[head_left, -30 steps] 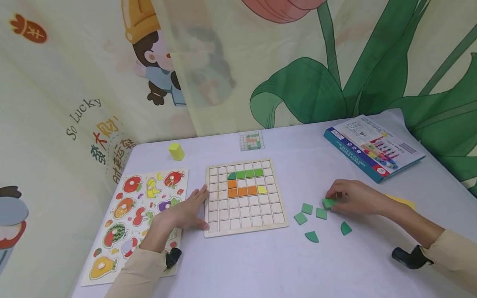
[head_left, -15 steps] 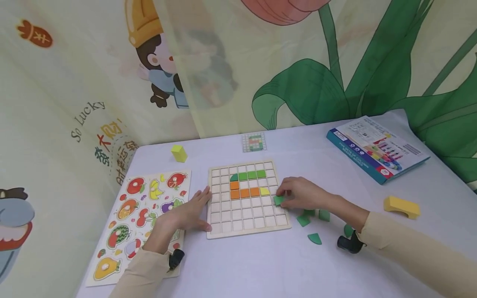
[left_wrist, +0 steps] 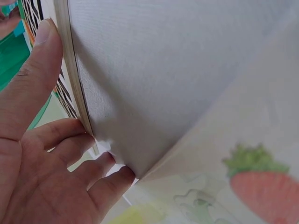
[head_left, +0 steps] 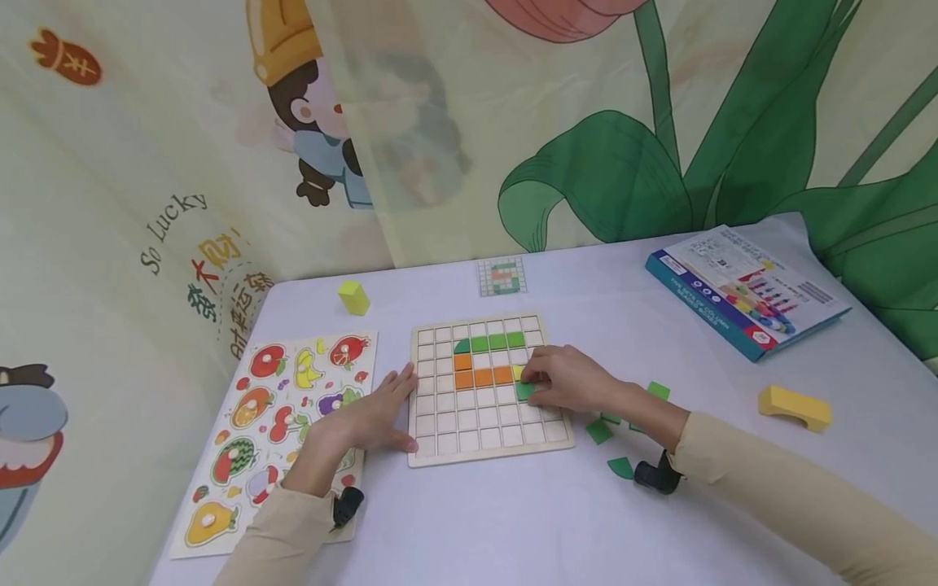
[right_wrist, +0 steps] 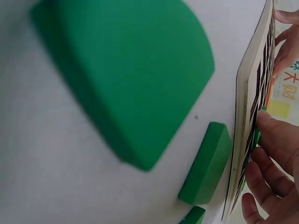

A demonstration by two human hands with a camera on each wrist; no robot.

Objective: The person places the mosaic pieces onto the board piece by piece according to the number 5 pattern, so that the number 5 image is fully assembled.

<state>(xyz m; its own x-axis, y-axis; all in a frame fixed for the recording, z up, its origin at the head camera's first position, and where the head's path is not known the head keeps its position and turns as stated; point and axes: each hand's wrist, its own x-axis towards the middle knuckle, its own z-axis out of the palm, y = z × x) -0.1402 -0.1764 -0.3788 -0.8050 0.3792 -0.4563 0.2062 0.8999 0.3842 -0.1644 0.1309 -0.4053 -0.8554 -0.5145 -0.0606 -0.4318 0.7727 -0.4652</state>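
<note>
green tile (head_left: 524,391) flat, square to grid board (head_left: 489,391), right hand (head_left: 567,378) pinching

A white table (head_left: 513,521) holds everything. On it lies a wooden grid board (head_left: 489,439) — the left hand's fingers (head_left: 396,387) touch its left edge. Under that hand's wrist lies a fruit puzzle (head_left: 252,407). Loose green pieces (head_left: 599,431) lie just beside the right hand's wrist. Past the fingertips sit a small yellow block (head_left: 354,297) and a little pattern card (head_left: 502,277) — far right, a blue box (head_left: 743,289) and a yellow arch block (head_left: 795,407).
</note>
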